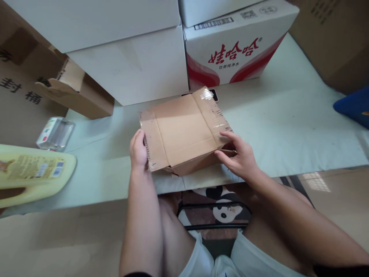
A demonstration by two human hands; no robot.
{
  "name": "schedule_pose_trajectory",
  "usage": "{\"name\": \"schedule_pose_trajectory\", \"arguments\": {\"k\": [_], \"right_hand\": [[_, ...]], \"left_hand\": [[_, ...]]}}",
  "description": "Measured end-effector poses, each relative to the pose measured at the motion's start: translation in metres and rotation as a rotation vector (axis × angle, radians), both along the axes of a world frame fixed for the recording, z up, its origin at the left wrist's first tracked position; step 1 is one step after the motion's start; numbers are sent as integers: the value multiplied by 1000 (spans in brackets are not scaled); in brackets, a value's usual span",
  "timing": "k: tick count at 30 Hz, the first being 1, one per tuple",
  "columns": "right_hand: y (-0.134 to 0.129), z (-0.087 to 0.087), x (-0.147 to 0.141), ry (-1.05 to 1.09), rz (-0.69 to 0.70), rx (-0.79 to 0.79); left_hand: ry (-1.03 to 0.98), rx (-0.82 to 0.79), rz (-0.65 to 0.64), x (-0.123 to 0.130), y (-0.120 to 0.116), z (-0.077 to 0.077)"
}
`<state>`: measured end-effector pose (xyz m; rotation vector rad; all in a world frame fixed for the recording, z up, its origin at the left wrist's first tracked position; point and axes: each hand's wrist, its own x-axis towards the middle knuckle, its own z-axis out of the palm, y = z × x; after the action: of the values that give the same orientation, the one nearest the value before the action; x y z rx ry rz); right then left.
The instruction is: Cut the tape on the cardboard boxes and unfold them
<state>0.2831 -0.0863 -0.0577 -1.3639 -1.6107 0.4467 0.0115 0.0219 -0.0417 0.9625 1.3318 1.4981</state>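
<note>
A brown cardboard box (184,127) lies in front of me on the pale table, its upper flaps folded over the top. Clear tape and torn, ragged edges show at its ends. My left hand (138,150) grips the box's left side, fingers partly hidden behind the edge. At the front right corner, my right hand (238,154) holds the box with thumb below and index finger on top, around a gap where the flap is lifted slightly. The box's inside is hidden. A dark flat device (213,94) peeks out behind the box.
White cartons (127,69) and a red-and-white carton (230,54) stand at the back. On the left are a small open cardboard box (92,96), a clear plastic container (56,133) and a yellow bottle (37,175). A blue object (353,105) sits at the right, near the table's edge.
</note>
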Motion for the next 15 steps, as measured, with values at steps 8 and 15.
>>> {"name": "schedule_pose_trajectory", "arguments": {"k": [8, 15], "right_hand": [[0, 11, -4, 198, 2, -67], [-1, 12, -4, 325, -136, -34]], "left_hand": [[-217, 32, -130, 5, -5, 13], [-17, -97, -114, 10, -9, 16]]}}
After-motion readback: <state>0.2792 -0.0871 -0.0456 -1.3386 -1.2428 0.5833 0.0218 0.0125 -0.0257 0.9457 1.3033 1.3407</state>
